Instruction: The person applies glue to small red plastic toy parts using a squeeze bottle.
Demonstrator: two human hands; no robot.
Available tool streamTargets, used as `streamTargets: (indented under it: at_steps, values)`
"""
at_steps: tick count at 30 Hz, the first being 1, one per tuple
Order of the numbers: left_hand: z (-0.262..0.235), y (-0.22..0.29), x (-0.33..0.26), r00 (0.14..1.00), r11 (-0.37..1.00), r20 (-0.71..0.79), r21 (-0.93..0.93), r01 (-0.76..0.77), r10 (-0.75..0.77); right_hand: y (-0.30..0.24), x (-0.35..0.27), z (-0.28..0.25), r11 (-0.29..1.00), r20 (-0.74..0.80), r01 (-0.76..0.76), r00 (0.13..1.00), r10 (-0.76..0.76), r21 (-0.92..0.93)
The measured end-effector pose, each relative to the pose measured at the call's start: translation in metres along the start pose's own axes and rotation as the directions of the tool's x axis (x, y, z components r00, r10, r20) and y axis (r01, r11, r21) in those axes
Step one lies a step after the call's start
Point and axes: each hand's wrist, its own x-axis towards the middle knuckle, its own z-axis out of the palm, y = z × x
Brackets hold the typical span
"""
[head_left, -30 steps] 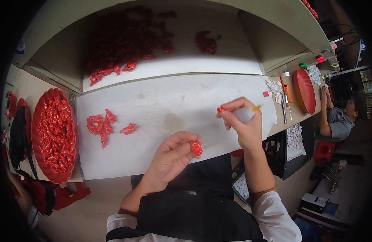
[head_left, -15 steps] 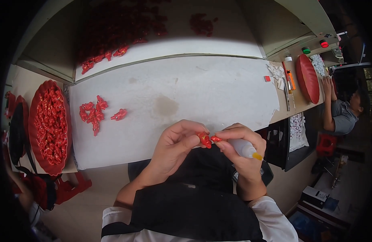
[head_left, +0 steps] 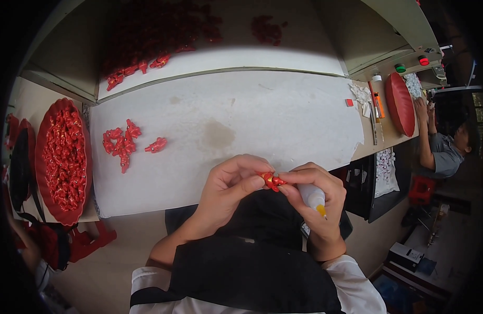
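In front of my chest, my left hand (head_left: 226, 183) pinches a small red figurine (head_left: 269, 179) with gold marks between thumb and fingers. The thumb and forefinger of my right hand (head_left: 325, 196) press a smaller red piece (head_left: 278, 181) against the figurine's right end; the two touch. Tucked in that same hand is a translucent squeeze bottle (head_left: 313, 197) with a yellow tip, pointing down toward me. To the left on the white work surface (head_left: 173, 183) lies a cluster of similar red figurines (head_left: 124, 146), with a single figurine (head_left: 156, 145) just beside it.
A red scalloped tray (head_left: 88, 157) heaped with red pieces stands at the left. Many more red pieces (head_left: 131, 70) lie inside the booth at the back. At the right are a red oval tray (head_left: 399, 107), crumpled tissue (head_left: 361, 94), an orange lighter (head_left: 378, 104) and another person (head_left: 445, 152).
The small red piece in my right hand, apart from the figurine before, is now joined against it. The bottle's yellow tip has swung downward. The view has shifted slightly.
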Motion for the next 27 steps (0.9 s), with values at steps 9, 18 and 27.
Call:
streamTargets:
  at_steps: [9,18,27]
  values:
    - [-0.0039,0.0016,-0.0005,1.0,0.997,0.017,0.076,-0.013,0.012,-0.0037,0.0009,-0.0033,0.995,0.049,0.066,0.997,-0.062,-0.077]
    - [-0.0043,0.0012,-0.0011,0.999,0.998,0.046,0.051,-0.031,0.029,-0.0018,-0.0043,0.0008,0.994,-0.007,0.068,0.998,-0.069,-0.083]
    - [-0.0061,0.0011,-0.0024,0.997,0.994,0.071,0.1,-0.047,0.04,-0.0026,-0.006,0.001,0.974,0.006,0.14,0.99,-0.141,-0.178]
